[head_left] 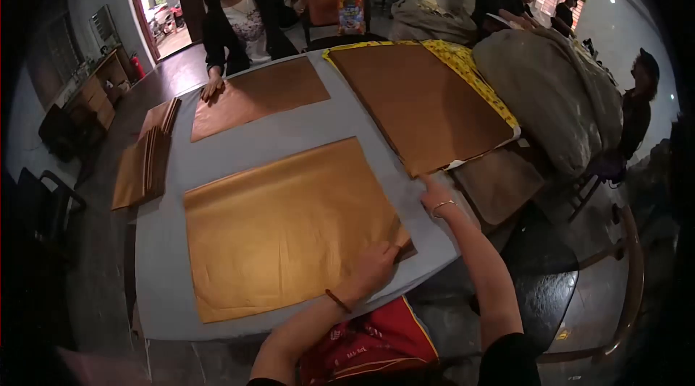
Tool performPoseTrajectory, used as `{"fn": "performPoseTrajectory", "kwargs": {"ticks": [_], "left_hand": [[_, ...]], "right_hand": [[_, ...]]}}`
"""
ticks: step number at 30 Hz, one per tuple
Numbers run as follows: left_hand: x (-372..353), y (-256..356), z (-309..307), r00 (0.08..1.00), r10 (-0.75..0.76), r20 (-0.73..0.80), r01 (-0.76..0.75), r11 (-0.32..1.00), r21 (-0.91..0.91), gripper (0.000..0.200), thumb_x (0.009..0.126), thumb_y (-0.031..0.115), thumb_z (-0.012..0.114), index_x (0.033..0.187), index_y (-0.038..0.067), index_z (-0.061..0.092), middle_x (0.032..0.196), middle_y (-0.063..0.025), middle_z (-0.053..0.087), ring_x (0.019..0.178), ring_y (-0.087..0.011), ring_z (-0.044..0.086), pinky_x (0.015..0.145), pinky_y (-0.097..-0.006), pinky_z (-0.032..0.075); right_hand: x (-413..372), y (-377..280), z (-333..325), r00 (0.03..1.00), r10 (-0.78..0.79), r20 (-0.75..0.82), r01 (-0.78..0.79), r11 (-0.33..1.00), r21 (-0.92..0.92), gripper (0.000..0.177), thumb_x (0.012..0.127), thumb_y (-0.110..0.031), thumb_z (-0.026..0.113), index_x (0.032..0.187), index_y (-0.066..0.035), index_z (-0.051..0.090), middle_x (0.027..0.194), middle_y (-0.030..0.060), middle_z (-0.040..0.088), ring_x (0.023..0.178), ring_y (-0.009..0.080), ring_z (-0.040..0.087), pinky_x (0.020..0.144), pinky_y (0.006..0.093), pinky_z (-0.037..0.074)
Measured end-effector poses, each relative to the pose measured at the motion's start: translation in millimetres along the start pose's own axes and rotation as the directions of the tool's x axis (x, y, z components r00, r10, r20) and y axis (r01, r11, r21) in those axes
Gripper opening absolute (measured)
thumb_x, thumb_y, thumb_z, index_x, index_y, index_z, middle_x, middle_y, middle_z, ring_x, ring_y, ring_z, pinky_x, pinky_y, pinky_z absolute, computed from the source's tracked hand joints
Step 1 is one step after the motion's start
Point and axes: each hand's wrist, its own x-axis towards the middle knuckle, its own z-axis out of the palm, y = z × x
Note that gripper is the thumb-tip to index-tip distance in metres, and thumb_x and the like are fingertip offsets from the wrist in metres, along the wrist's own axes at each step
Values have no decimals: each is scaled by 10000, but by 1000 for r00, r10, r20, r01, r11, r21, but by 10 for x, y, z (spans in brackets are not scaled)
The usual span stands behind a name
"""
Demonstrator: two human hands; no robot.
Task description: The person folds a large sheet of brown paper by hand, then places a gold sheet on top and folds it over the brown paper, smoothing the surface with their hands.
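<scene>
A large gold-coloured paper sheet [282, 227] lies on the grey-covered table in front of me. My left hand [376, 264] is closed at its lower right corner, where the edge curls up and darker layers show. To the right, a stack of brown paper sheets [423, 100] rests on a yellow patterned wrapping [463, 68]. My right hand [436, 194] is at the stack's near corner, its fingertips pinched against the paper there; the fingers are small and partly hidden. A bracelet circles each wrist.
Across the table [253, 147] a person rests a hand on another brown sheet [264, 96]. Folded brown bundles [145, 165] lie at the left edge. Large grey sacks [554, 89] stand at the right, with a chair [626, 285] nearer. Several people are farther back.
</scene>
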Motion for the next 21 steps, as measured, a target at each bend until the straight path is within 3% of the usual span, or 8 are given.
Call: {"fn": "performPoseTrajectory", "kwargs": {"ticks": [1, 3, 5, 10, 15, 21], "left_hand": [[-3, -32, 29, 999, 33, -6, -33, 999, -16, 131, 756, 82, 594, 884, 70, 614, 734, -118, 553, 673, -307, 567, 574, -407, 448], [-21, -27, 76, 999, 33, -8, -33, 999, -10, 142, 734, 84, 603, 875, 68, 609, 751, -105, 541, 698, -291, 570, 590, -396, 460], [-27, -45, 56, 999, 38, -31, -38, 999, 12, 140, 735, 87, 595, 873, 65, 605, 756, -101, 533, 705, -286, 569, 587, -394, 457], [-19, -27, 45, 998, 48, -39, -49, 999, -12, 188, 750, 81, 554, 928, 61, 611, 761, -86, 512, 721, -272, 562, 581, -372, 459], [-24, -1, -13, 1000, -13, 12, 13, 1000, -28, 207, 784, 87, 545, 975, 66, 620, 766, -86, 516, 726, -271, 577, 585, -377, 476], [2, -40, -15, 994, -96, 46, 102, 981, -165, 188, 821, 86, 528, 982, 40, 615, 819, -138, 590, 730, -327, 593, 595, -385, 484]], "right_hand": [[-7, -31, 55, 996, -85, -4, 85, 990, 113, 539, 827, -154, 478, 1361, -182, 412, 938, 206, 650, 789, 323, 643, 705, 433, 508], [-257, -133, -26, 978, -67, 197, -30, 891, 453, 540, 793, -106, 559, 1317, -83, 433, 751, 105, 620, 592, 194, 609, 536, 317, 501], [-535, -216, -42, 960, -98, 260, -126, 679, 723, 451, 847, -100, 552, 1284, -55, 454, 684, 50, 580, 543, 136, 567, 476, 279, 469], [-958, -156, -14, 966, -92, 240, -155, 537, 829, 394, 914, -152, 550, 1282, -44, 460, 714, 55, 570, 519, 116, 525, 469, 279, 461], [-1194, -112, 78, 941, -105, 321, -249, 428, 869, 396, 926, -165, 537, 1288, -35, 438, 749, 74, 592, 589, 148, 597, 528, 296, 524], [-1305, -198, 215, 948, -76, 310, -255, 405, 878, 404, 934, -156, 506, 1307, -45, 400, 815, 125, 611, 569, 179, 600, 496, 295, 517]]}}
